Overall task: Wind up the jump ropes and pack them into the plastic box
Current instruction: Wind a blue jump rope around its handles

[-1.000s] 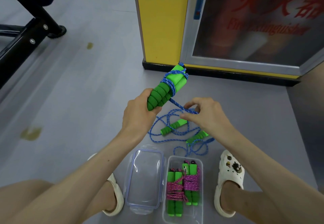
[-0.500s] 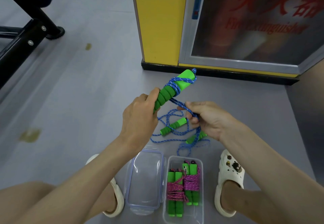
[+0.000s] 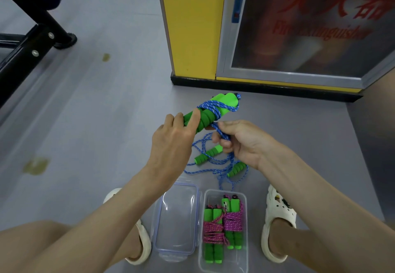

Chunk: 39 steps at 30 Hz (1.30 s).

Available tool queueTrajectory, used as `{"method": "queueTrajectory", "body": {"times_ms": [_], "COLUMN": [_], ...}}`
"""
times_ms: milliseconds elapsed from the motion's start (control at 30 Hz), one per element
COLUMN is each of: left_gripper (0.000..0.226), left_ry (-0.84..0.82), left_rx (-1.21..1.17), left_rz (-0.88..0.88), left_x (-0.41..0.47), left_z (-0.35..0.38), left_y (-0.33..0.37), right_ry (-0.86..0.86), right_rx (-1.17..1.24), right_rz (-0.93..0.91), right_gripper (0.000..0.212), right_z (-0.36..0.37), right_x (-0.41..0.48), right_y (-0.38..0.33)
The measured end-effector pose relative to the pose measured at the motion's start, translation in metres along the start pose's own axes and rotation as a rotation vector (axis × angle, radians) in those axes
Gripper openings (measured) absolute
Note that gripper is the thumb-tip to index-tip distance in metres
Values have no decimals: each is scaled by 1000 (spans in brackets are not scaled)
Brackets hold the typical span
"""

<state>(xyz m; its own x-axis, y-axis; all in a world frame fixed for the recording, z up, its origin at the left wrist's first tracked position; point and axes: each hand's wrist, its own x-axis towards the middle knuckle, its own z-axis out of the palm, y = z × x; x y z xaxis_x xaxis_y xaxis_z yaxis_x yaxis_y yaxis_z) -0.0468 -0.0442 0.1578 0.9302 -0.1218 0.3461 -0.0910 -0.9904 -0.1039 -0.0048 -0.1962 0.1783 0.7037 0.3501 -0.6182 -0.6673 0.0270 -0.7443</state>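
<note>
Both handles (image 3: pixel 206 117) (rope-wrapped) gripped by left hand (image 3: pixel 173 142); right hand (image 3: pixel 245 142) pinches blue rope (image 3: pixel 216 126).

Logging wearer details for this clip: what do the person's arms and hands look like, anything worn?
Both forearms are bare, no sleeves in view. Left hand and right hand show no gloves, rings or watch. Cream clogs on the feet.

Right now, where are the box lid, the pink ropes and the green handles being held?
Box lid (image 3: pixel 176 219): head view, its clear middle.
Pink ropes (image 3: pixel 232 222): head view, the wound pink cord.
Held green handles (image 3: pixel 206 121): head view, the ribbed foam.
</note>
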Motion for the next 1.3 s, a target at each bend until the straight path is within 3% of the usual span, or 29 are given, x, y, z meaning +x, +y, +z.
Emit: {"method": "queueTrajectory", "body": {"times_ms": [267,500,567,767,833,900,967,1100,1233,1300], "left_gripper": [58,52,58,50,50,41,38,28,30,32], "left_ry": [207,78,-74,-641,-940,-1060,-970,-703,-528,-503], "left_rx": [-16,-204,-423,-1222,-1533,-1699,-1687,-1411,-1056,-992], "left_rz": [155,155,11,-700,-771,-717,-711,-680,-552,-529], "left_x": [-10,-11,-8,12,10,5,6,9,9,10], "left_z": [14,28,14,-4,-7,-11,-12,-7,1,1], "left_y": [5,3,6,-13,-16,-15,-15,-13,-16,-18], "right_ry": [183,222,220,-1,-36,-23,11,134,123,117], "right_rx": [9,50,46,-124,-138,-145,-156,-172,-292,-397], "right_rz": [-11,-16,-11,-1,-20,-31,-33,30,36,6], "right_gripper": [38,26,23,21,22,26,30,35,18,16], "right_z": [-7,-13,-16,-14,-12,-10,-8,-6,-12,-14], "right_x": [2,8,9,2,0,0,1,2,3,3], "right_y": [6,10,10,11,10,8,9,12,14,15]}}
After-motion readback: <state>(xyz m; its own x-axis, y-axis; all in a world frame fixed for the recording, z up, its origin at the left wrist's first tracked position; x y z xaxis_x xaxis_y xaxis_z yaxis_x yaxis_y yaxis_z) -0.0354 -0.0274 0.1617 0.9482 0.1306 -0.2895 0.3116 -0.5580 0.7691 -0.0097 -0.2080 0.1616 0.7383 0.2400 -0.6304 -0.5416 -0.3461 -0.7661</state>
